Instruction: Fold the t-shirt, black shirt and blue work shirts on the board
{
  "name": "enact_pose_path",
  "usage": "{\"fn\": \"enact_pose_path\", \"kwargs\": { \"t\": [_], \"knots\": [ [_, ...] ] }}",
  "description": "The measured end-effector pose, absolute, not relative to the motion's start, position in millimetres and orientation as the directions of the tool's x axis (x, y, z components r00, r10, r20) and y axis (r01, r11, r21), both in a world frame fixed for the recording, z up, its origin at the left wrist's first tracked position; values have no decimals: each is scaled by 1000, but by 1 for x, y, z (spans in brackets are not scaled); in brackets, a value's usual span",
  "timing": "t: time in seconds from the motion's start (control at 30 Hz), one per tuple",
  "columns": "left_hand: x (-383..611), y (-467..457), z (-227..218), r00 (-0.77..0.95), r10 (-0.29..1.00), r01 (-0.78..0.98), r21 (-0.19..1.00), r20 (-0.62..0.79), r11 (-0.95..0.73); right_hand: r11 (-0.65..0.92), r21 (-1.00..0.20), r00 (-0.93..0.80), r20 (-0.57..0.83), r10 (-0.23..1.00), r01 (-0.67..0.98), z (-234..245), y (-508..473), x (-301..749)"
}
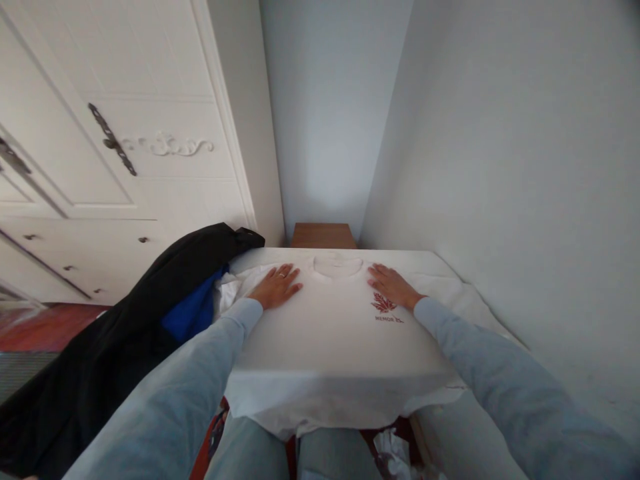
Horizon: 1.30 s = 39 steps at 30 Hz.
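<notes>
A white T-shirt [320, 327] lies spread face up on a white table, its round collar at the far end and its hem hanging over the near edge. A dark red maple leaf print with lettering below marks its right side. My left hand [277, 287] rests flat on the shirt's left shoulder, fingers stretched out, a ring on one finger. On the opposite shoulder, just above the leaf print, my right hand [394, 285] lies flat with its fingers extended. Neither hand grips anything.
Black clothing [150, 300] and a blue cloth [193, 310] are heaped at the table's left. A white wardrobe [240, 100] stands behind them. Walls close in at the back and right. A brown wooden box [323, 235] sits beyond the table. Crumpled white material [393, 445] lies below, near my legs.
</notes>
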<state>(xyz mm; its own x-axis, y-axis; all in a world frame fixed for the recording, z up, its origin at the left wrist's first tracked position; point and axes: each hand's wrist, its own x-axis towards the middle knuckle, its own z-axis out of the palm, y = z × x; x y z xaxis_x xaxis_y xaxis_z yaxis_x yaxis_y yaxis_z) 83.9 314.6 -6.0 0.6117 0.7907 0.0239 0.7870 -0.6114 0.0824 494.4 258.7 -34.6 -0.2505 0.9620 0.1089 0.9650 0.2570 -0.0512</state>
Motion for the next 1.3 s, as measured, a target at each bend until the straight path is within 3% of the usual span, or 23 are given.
{"fn": "enact_pose_path", "kwargs": {
  "t": [0.63,0.87,0.93,1.1,1.3],
  "knots": [
    [86,377,1,624,781,779,86,-10,-621,298,-51,-293,91,952,953,-34,329,514],
    [96,382,12,613,788,786,61,54,-616,259,16,-259,30,965,966,-13,335,497],
    [100,374,17,618,780,779,58,93,-624,258,13,-258,73,963,966,-3,331,485],
    [100,332,20,710,682,680,81,174,-729,470,-92,-435,258,863,878,7,279,436],
    [80,284,4,697,696,696,74,172,-714,594,-185,-562,197,803,783,-6,176,398]
  ]
}}
